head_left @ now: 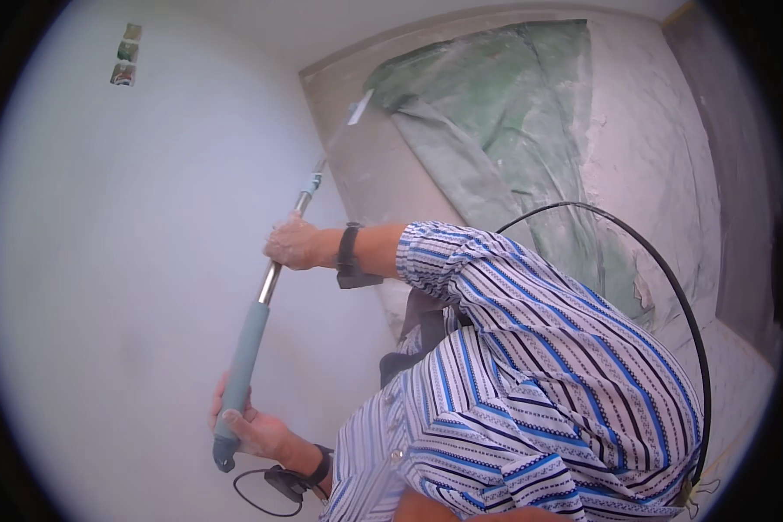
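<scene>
A long pole (270,283) slants up and away in front of me, with a bare metal tube and a grey-green sleeve at its lower end. Its far end carries a narrow pale head (357,109), blurred, close to the white wall (165,217); whether they touch I cannot tell. Higher on the tube, my right hand (294,243) is closed round the metal, a black strap on its wrist. Down at the sleeve's lower end, my left hand (257,429) wraps the grip, thumb across it. A dark strapped device (289,483) with a thin cable sits at the left wrist.
Crumpled green sheeting (505,113) lies beyond my right arm, dusted white. A black cable (679,296) arcs round my right side. Several small box openings (126,56) show in the wall at upper left. A dark panel (739,191) stands at far right.
</scene>
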`<state>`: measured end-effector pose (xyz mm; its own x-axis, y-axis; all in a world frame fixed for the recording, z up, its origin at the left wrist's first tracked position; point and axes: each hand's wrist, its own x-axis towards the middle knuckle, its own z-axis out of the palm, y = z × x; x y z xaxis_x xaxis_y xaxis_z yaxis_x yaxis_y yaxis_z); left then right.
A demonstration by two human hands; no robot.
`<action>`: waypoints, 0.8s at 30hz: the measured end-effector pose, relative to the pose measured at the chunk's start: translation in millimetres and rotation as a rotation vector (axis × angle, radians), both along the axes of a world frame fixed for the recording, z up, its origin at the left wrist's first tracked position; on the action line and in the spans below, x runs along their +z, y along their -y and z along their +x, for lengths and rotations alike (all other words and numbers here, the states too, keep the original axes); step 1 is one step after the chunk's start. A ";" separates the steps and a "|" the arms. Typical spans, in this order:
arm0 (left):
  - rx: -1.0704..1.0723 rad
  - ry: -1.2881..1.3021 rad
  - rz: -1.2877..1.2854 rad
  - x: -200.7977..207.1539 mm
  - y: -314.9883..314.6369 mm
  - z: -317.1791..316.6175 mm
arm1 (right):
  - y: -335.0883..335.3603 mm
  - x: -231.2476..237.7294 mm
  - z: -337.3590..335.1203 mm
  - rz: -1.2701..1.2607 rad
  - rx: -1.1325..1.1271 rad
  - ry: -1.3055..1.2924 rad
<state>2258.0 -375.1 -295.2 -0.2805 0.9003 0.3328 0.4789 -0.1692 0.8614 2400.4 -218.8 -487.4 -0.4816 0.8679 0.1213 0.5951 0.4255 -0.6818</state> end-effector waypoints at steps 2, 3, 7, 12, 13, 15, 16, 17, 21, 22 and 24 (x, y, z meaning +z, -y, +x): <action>-0.081 -0.023 0.016 4.6 -3.0 37.4 | 2.8 -9.0 48.3 0.003 -0.085 -0.021; -0.173 -0.070 0.021 1.7 -3.4 54.7 | 4.8 -7.4 74.6 0.019 -0.145 -0.040; -0.445 -0.081 0.124 19.4 -16.3 160.4 | 40.5 19.5 209.8 -0.048 -0.282 -0.042; -0.805 -0.189 0.195 34.3 -93.2 204.3 | -3.9 26.6 274.0 0.066 -0.514 -0.065; -0.892 -0.290 0.255 33.9 -119.7 191.5 | -33.2 25.7 260.2 0.077 -0.515 -0.074; -0.847 -0.267 0.202 19.9 -109.5 134.9 | -28.3 -1.4 189.9 0.130 -0.456 -0.100; -0.838 -0.247 0.193 18.9 -109.4 103.6 | -30.4 -6.8 150.8 0.109 -0.403 -0.115; -0.783 -0.256 0.171 18.4 -106.9 75.0 | -30.2 -7.9 119.4 0.081 -0.374 -0.147; -0.926 -0.191 0.149 14.6 -141.0 57.2 | -25.7 0.4 120.5 0.040 -0.425 -0.125; -1.054 -0.199 0.142 13.4 -146.5 73.3 | -16.3 -4.2 143.4 0.038 -0.452 -0.120; -1.152 -0.160 0.166 10.8 -148.1 129.0 | 7.5 -10.0 203.6 0.037 -0.590 -0.063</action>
<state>2387.0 -227.1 -284.4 0.7274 0.5369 0.4273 0.0704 -0.6778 0.7319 2604.1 -226.3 -497.4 0.0903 0.9813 0.1698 0.6970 0.0595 -0.7146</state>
